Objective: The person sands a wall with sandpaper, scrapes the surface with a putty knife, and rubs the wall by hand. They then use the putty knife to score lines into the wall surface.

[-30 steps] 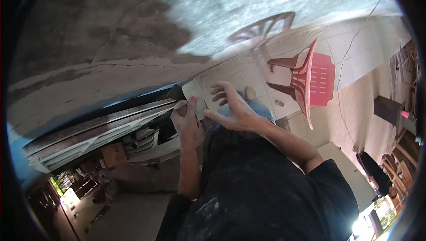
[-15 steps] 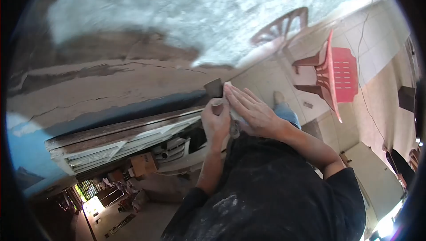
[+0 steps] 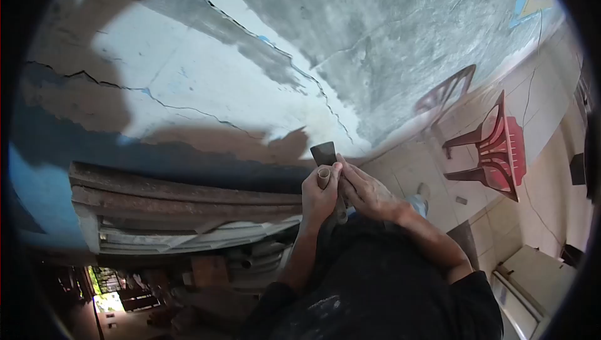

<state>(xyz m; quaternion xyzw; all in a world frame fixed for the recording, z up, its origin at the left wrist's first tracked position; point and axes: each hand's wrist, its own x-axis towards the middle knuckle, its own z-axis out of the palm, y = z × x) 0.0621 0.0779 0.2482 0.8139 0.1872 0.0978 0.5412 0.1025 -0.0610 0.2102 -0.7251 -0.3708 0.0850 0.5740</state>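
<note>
My left hand (image 3: 319, 195) is closed around a scraper with a dark, flat blade (image 3: 323, 152) pointing up at the wall. A round, hollow-looking handle end (image 3: 323, 176) sticks out of the same fist. Below the fingers hangs another handle with a hole near its end (image 3: 341, 213). Against the left hand rests my right hand (image 3: 370, 197), fingers pressed together near the blade's right side; what lies under them is hidden. Just beyond the blade is the cracked wall (image 3: 219, 83), with white and grey patches.
A red plastic chair (image 3: 501, 149) stands on the tiled floor at right. At left, below the wall, runs a brown ledge (image 3: 181, 193) over white slats. A cable (image 3: 531, 89) trails along the right. A cardboard box (image 3: 210, 271) shows at lower left, a pale cabinet (image 3: 538, 274) at lower right.
My right hand, open and apart from the left at first, has come against it and the tools. The view has swung, showing more of the cracked wall. The left hand keeps its hold.
</note>
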